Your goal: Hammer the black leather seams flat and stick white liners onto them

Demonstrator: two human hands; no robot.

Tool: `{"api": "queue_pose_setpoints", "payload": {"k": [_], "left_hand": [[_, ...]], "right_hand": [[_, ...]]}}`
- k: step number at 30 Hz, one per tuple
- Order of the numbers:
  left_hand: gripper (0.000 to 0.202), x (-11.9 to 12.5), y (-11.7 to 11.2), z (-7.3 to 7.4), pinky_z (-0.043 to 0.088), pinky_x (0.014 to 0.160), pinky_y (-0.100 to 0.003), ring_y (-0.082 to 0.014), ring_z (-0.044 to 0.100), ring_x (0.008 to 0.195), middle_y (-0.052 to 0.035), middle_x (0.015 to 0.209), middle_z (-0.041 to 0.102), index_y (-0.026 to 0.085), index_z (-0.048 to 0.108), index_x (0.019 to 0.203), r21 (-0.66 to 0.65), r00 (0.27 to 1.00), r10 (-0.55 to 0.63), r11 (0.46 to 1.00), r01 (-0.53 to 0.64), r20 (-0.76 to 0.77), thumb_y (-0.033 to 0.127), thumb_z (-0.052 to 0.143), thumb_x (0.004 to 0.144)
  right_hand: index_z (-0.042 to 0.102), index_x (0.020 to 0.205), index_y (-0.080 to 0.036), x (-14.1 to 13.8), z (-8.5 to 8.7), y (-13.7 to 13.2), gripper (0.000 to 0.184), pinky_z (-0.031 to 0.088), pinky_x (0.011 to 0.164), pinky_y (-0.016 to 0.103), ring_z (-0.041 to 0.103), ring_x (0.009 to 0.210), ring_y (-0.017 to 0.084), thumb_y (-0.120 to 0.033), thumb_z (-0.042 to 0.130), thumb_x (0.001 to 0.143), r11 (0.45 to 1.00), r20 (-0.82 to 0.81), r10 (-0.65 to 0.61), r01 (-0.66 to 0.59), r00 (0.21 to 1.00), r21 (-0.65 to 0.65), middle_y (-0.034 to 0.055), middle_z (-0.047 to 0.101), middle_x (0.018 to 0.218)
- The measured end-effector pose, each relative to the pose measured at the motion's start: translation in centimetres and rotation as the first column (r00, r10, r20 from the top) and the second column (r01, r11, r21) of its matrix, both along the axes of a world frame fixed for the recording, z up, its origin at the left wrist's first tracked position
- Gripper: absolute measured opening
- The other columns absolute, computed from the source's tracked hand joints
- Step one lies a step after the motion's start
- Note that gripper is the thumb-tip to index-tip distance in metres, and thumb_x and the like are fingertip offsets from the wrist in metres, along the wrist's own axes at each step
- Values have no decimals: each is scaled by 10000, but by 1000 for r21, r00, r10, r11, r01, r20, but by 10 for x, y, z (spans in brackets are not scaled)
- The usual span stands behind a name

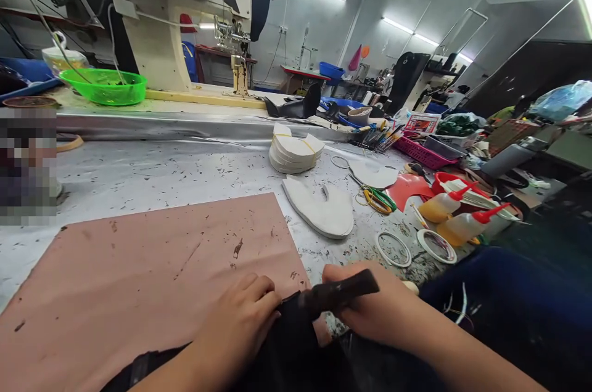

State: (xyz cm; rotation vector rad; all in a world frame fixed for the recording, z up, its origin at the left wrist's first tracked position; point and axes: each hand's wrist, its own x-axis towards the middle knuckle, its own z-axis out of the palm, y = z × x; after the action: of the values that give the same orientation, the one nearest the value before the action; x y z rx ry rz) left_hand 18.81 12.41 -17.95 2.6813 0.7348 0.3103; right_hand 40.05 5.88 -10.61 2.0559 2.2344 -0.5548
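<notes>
Low in the head view, my left hand point(243, 318) presses its curled fingers down on a black piece of material point(287, 349) at the near edge of a pink work mat point(152, 275). My right hand point(365, 306) is closed round a dark hammer-like tool point(340, 294), whose head lies across the black piece between both hands. The lower part of the black piece is hidden by my arms.
White cut pieces lie in a stack point(295, 153) and flat point(321, 206) beyond the mat. Two glue bottles with red nozzles point(457, 216), tape rings point(393, 249), scissors and a pink basket point(423, 155) crowd the right. A green bowl point(104, 85) and a sewing machine point(185, 22) stand behind.
</notes>
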Motion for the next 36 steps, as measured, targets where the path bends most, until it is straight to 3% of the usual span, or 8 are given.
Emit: {"api": "queue_pose_setpoints", "payload": {"k": [3,6,13,16,21,25,33,36], "left_hand": [[137,1,1,4,462,690,-320,-194,559,786,-22,833,614,193,596,804,-142,998,51,989,-46,34,79,520,794],[148,1,3,4,455,668,-304,-181,556,758,-11,804,614,196,592,812,-214,993,81,975,-63,80,68,526,777],[238,1,2,-6,392,582,-268,-160,492,648,-18,712,564,185,545,702,39,972,-34,999,26,232,42,403,828],[286,2,1,-7,374,582,-265,-156,468,640,-21,701,546,180,524,682,97,962,-64,995,39,266,22,346,840],[280,2,2,-7,365,582,-265,-160,454,645,-26,701,529,173,510,680,78,961,-74,995,55,265,36,342,857],[290,3,3,-8,373,581,-264,-159,462,643,-26,703,530,176,520,682,60,964,-71,997,57,255,46,332,860],[88,-13,11,-4,444,713,-329,-208,553,826,-28,916,587,226,607,809,-3,984,48,999,-48,169,201,525,828],[178,-17,12,-3,458,690,-282,-176,569,795,-11,868,611,231,608,817,-38,981,-21,999,29,193,122,468,836]], "right_hand": [[594,736,-212,-11,-1,5,85,179,455,252,548,555,148,-185,514,731,985,73,162,-156,984,-76,-13,610,608],[621,784,-216,-10,-1,7,168,258,498,236,596,644,146,-125,488,738,983,-7,178,-179,984,-44,-15,660,724],[628,900,-209,-14,0,13,239,339,572,265,631,734,213,-125,449,765,993,185,-108,99,977,56,42,687,805],[634,845,-214,-15,0,17,214,325,539,267,629,680,214,-114,482,732,1000,166,4,1,986,-25,31,686,756],[631,920,-203,-16,3,18,246,344,576,253,626,744,198,-93,469,771,997,164,-57,47,985,67,35,687,843],[643,822,-214,-20,4,17,198,298,525,268,629,684,191,-92,525,722,994,109,75,-66,991,-87,14,693,774],[617,833,-209,-23,-13,20,144,240,500,285,613,635,185,-114,529,770,996,119,62,-70,991,63,5,683,738],[615,810,-211,-25,-13,22,108,216,487,286,604,610,181,-130,554,771,995,127,70,-79,989,68,1,679,722]]}}
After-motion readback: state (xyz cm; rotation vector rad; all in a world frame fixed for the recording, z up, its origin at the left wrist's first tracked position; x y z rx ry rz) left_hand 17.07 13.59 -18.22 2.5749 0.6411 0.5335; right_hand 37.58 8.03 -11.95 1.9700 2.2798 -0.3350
